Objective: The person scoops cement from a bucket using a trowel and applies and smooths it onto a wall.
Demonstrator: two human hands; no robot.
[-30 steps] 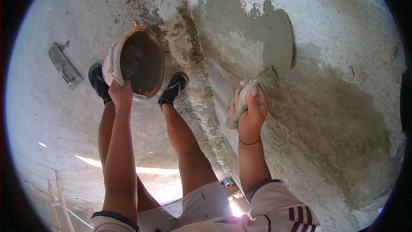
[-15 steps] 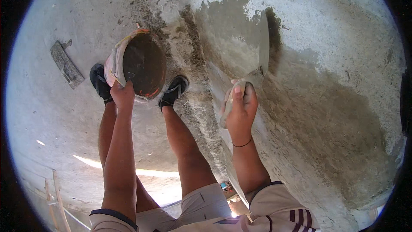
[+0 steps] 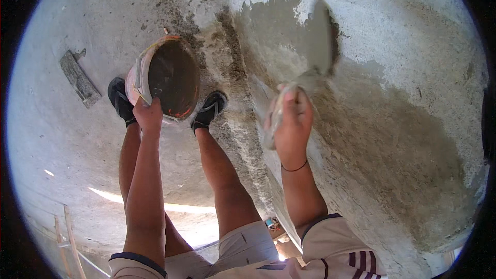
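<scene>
My left hand (image 3: 149, 116) grips the near rim of a stained pinkish bucket (image 3: 133, 79), whose inside is dark and grey with some orange marks. My right hand (image 3: 293, 119) is closed round the cement-coated handle of a trowel (image 3: 322, 39). The trowel's long blade, blurred, lies against or just over a patch of wet grey plaster (image 3: 263, 31) on the concrete wall; whether it touches is unclear. Below that patch, the wall is darker and rough.
A weathered grey board (image 3: 79, 77) lies left of my sandalled feet (image 3: 209, 108). A rough, dirty seam (image 3: 235, 124) runs between floor and wall. Wooden poles (image 3: 71, 237) stand at the lower left, and small objects sit beyond my legs.
My right hand has moved left and then upward, carrying the trowel blade higher over the wet patch. My left hand stays on the bucket rim, almost unmoved.
</scene>
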